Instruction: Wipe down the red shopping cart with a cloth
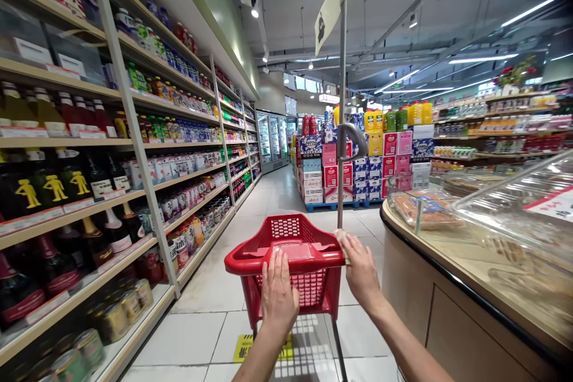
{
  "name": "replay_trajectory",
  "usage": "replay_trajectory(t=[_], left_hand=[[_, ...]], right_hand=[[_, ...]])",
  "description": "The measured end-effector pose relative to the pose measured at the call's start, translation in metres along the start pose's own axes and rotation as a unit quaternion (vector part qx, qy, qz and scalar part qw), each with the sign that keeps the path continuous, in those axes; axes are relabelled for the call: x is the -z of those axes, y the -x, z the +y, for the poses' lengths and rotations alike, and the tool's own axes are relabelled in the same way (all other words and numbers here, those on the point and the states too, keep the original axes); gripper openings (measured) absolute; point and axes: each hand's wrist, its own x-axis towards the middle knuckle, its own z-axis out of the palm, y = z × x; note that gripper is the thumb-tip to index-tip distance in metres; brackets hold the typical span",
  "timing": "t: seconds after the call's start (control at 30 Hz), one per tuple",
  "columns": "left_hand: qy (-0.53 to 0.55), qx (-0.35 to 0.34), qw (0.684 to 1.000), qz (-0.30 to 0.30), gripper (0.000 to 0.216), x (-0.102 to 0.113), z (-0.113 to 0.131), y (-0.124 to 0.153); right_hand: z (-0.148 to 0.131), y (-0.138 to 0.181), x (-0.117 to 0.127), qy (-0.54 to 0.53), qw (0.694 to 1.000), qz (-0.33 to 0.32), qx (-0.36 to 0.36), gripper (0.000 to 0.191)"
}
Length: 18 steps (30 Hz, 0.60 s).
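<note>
On the left side we are seeing long shelves [67, 215] full of bottles and cans, running along the aisle away from us, and the tiled floor [201, 334] is going beside them.

Our left hand [278, 293] is lying palm down on the near rim of the red basket [237, 261]. Its fingers are stretched flat and pointing forward, so it is pressing on the rim and not closing around anything.

The red basket is standing directly in front of both hands, in the middle of the aisle. Its long axis is running straight away from us, the same way as the shelves. A yellow sticker [244, 347] is showing on the floor under it.

Our right hand [362, 274] is resting at the near right corner of the basket, just beside the foot of the grey pole [341, 179], so this hand is the nearer one to the pole. Something small and pale is peeking out at its fingertips, but we cannot tell what it is. We also cannot tell if the fingers are closing around the pole or only touching it.

The pole is rising upright to a pale flag [329, 12]. Further right the curved counter [447, 274] is lying close beside the basket, not touching it.
</note>
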Motion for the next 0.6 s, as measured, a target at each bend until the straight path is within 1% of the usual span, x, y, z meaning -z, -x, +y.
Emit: replay_trajectory(t=[0.03, 0.07, 0.1, 0.17, 0.2, 0.23, 0.27, 0.37, 0.4, 0.43, 0.47, 0.53, 0.57, 0.6], left_hand=[[0.001, 0.006, 1.0, 0.005, 0.071, 0.0, 0.0, 0.001], [0.004, 0.008, 1.0, 0.009, 0.072, -0.001, 0.0, 0.001], [0.008, 0.008, 1.0, 0.01, 0.072, -0.002, 0.001, 0.001], [0.017, 0.004, 1.0, 0.009, 0.072, -0.002, 0.001, 0.0], [0.021, 0.003, 1.0, 0.006, 0.071, -0.002, 0.001, 0.0], [0.025, 0.002, 1.0, 0.003, 0.069, -0.002, 0.001, -0.001], [0.028, 0.001, 1.0, -0.002, 0.068, -0.002, 0.001, -0.002], [0.031, 0.004, 0.999, -0.014, 0.064, 0.0, 0.004, -0.002], [0.029, 0.007, 0.999, -0.016, 0.063, 0.001, 0.005, -0.002], [0.027, 0.01, 0.999, -0.018, 0.063, 0.002, 0.007, -0.002], [0.024, 0.011, 0.999, -0.02, 0.063, 0.003, 0.007, -0.001], [0.022, -0.001, 0.999, -0.026, 0.064, 0.005, 0.006, -0.001], [0.02, -0.006, 0.999, -0.03, 0.065, 0.007, 0.003, 0.0], [0.015, -0.002, 0.999, -0.029, 0.066, 0.008, 0.0, 0.0]], right_hand=[[0.002, 0.0, 0.001, 0.009, 1.0, 0.004, -0.023, 0.056], [0.0, 0.001, 0.001, 0.005, 1.0, 0.001, -0.018, 0.056], [-0.005, 0.003, 0.0, -0.007, 1.0, -0.005, 0.01, 0.056], [-0.015, 0.007, -0.004, -0.038, 0.994, -0.024, 0.098, 0.057], [-0.018, 0.009, -0.004, -0.045, 0.99, -0.034, 0.129, 0.059], [-0.017, 0.011, -0.004, -0.042, 0.989, -0.039, 0.137, 0.061], [-0.014, 0.011, -0.002, -0.03, 0.992, -0.038, 0.12, 0.063], [-0.003, 0.01, 0.005, 0.014, 1.0, 0.005, -0.003, 0.065], [-0.005, 0.009, 0.005, 0.012, 1.0, 0.014, -0.02, 0.064], [-0.009, 0.008, 0.004, 0.0, 1.0, 0.014, -0.011, 0.063], [-0.016, 0.008, 0.002, -0.02, 1.0, 0.001, 0.025, 0.062], [-0.029, 0.01, -0.002, -0.058, 0.99, -0.037, 0.124, 0.059], [-0.031, 0.011, -0.003, -0.065, 0.985, -0.05, 0.155, 0.059], [-0.03, 0.011, -0.002, -0.062, 0.984, -0.053, 0.161, 0.06]])
